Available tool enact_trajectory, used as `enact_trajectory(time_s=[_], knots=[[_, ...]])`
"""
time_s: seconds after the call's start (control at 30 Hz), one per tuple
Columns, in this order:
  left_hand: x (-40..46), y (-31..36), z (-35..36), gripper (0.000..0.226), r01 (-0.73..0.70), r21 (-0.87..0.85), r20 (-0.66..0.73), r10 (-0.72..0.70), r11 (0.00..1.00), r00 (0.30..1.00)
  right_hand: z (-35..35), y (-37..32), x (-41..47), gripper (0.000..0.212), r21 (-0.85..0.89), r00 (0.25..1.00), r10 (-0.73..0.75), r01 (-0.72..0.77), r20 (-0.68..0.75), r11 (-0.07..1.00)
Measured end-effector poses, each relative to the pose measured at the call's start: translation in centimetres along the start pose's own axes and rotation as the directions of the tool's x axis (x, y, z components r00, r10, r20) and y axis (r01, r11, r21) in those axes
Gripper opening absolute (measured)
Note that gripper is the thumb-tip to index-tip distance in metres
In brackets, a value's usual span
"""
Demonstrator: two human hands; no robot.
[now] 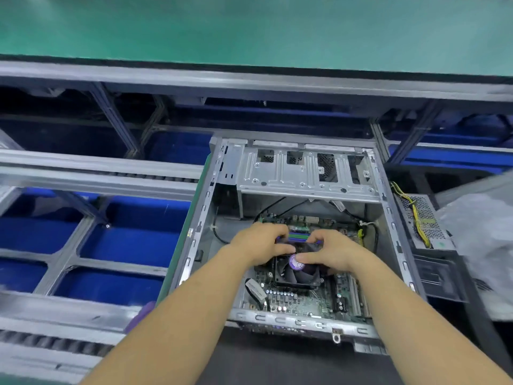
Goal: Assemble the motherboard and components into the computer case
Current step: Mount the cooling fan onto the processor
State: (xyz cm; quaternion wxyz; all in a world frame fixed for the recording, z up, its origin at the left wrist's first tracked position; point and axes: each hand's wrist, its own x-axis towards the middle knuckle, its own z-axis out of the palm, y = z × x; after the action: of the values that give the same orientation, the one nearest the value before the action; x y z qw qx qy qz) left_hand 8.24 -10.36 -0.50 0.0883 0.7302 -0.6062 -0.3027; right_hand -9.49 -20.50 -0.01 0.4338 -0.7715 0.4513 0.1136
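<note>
An open grey computer case lies on its side in front of me. A green motherboard sits on its floor, carrying a black cooler fan with a purple centre label. Just beyond the fan lie the memory slots, green and blue-purple. My left hand and my right hand meet over the far edge of the fan. Their fingers curl down onto a dark strip at the slots, and both thumbs lie on the fan top. The hands hide most of that strip.
A perforated grey power supply with yellow wires rests right of the case. Clear plastic wrap lies at the far right. Left are blue bins under a metal roller frame. A green conveyor belt runs behind.
</note>
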Motion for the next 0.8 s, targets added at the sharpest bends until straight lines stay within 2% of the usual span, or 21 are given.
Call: enact_trajectory(time_s=[0.13,0.23,0.3,0.4,0.43,0.5,0.6,0.67,0.73,0.77,0.8], knots=[[-0.1,-0.2,-0.4,0.031,0.013,-0.007,0.002,-0.013,1.0,1.0,-0.5,-0.5,-0.1,0.045,-0.008,1.0,-0.012,0.012,0.001,1.0],[-0.3,0.2,-0.6,0.029,-0.052,0.142,-0.035,0.058,0.988,0.998,-0.5,-1.4,-0.8,0.048,-0.075,1.0,-0.013,0.014,0.004,0.997],[-0.5,0.7,-0.8,0.029,-0.084,0.212,-0.031,0.092,0.974,0.995,-0.1,-2.6,-2.0,0.048,-0.199,1.0,-0.019,0.017,-0.006,0.98],[-1.4,1.2,-1.5,0.033,-0.084,0.392,-0.05,0.112,0.916,0.992,1.0,-5.7,-4.6,0.037,-0.528,0.986,-0.068,-0.021,-0.149,0.849],[-1.9,1.4,-1.8,0.032,-0.074,0.464,-0.083,0.127,0.883,0.988,1.6,-7.0,-5.9,0.03,-0.564,0.969,-0.121,-0.021,-0.214,0.826],[-3.5,1.8,-2.8,0.029,-0.039,0.593,-0.163,0.168,0.804,0.972,3.3,-9.5,-8.1,0.022,-0.51,0.912,-0.254,0.059,-0.322,0.858],[-7.9,1.9,-4.4,0.023,0.019,0.641,-0.319,0.243,0.768,0.916,6.7,-13.2,-11.0,0.016,-0.533,0.76,-0.419,0.113,-0.497,0.838],[-11.9,0.4,-5.1,0.023,0.08,0.603,-0.493,0.292,0.794,0.82,9.5,-15.1,-12.2,0.025,-0.56,0.624,-0.502,0.122,-0.599,0.819],[-16.3,-2.0,-4.7,0.029,0.18,0.515,-0.709,0.298,0.838,0.639,13.1,-16.6,-13.3,0.031,-0.602,0.419,-0.647,0.253,-0.638,0.758],[-18.6,-3.4,-4.0,0.028,0.21,0.444,-0.804,0.283,0.871,0.524,15.2,-17.5,-13.7,0.029,-0.612,0.293,-0.714,0.373,-0.636,0.697],[-20.8,-4.7,-3.1,0.023,0.217,0.358,-0.867,0.237,0.908,0.438,17.4,-18.2,-13.9,0.024,-0.603,0.191,-0.76,0.502,-0.622,0.62]])
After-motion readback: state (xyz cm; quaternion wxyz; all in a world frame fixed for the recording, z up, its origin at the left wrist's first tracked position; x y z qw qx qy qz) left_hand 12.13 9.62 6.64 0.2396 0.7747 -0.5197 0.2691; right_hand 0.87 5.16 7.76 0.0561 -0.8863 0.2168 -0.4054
